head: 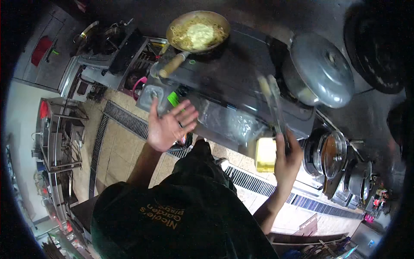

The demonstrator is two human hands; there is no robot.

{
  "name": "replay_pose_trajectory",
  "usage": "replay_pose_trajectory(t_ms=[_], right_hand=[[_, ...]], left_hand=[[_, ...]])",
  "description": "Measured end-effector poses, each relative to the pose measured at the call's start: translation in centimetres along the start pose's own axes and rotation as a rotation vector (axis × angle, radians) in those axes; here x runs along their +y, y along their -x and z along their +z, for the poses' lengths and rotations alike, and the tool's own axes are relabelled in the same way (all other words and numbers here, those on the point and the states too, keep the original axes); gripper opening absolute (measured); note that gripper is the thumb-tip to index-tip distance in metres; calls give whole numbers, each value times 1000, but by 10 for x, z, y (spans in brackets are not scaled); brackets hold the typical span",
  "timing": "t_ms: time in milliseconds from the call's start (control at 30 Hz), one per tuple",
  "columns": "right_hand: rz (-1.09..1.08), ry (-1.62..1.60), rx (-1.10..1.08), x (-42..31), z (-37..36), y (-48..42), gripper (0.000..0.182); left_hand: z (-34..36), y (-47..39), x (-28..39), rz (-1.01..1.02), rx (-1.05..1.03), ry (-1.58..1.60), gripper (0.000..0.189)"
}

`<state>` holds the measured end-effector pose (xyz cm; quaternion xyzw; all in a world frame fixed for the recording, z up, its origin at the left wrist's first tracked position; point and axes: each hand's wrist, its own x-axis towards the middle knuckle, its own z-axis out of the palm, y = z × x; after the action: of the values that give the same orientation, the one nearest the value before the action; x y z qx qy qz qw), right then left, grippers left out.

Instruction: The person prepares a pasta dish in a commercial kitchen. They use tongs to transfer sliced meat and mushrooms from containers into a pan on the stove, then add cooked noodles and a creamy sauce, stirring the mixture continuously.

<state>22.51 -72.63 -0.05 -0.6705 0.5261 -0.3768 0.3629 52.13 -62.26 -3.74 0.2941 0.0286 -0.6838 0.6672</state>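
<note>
My left hand (173, 126) is raised with its palm up and fingers spread, holding nothing. In my right hand (289, 155) is a pair of metal tongs (275, 100), blurred, with the tips pointing away from me over the stove top. Ahead of my left hand sits a pan (223, 24) with a wooden handle (174, 64). Noodles (178, 34) lie in it, topped by a mound of pale creamy sauce (199, 35). Just left of my right hand is a container of yellow liquid (266, 153), partly hidden by that hand.
A large lidded metal pot (320, 71) stands at the right of the dark stove top (245, 55). Lidded pots (333, 153) stand farther right. A metal container (152, 95) and clear plastic wrap (239, 126) lie along the near edge. Drain grating (124, 118) crosses the tiled floor.
</note>
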Motion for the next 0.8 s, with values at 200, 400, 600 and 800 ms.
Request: replay_pose_trajectory(t_ms=[200, 400, 600, 800], right_hand=[[-554, 552, -149, -101, 127, -168, 27], [-620, 1133, -372, -136, 187, -244, 38], [-634, 963, -581, -139, 224, -266, 29], [-592, 1168, -402, -115, 228, -297, 28]], left_hand=[[17, -31, 82, -160, -298, 148, 96], [29, -73, 108, -283, -83, 120, 73], [12, -82, 99, -260, -93, 43, 41], [10, -78, 108, -272, -63, -89, 42]])
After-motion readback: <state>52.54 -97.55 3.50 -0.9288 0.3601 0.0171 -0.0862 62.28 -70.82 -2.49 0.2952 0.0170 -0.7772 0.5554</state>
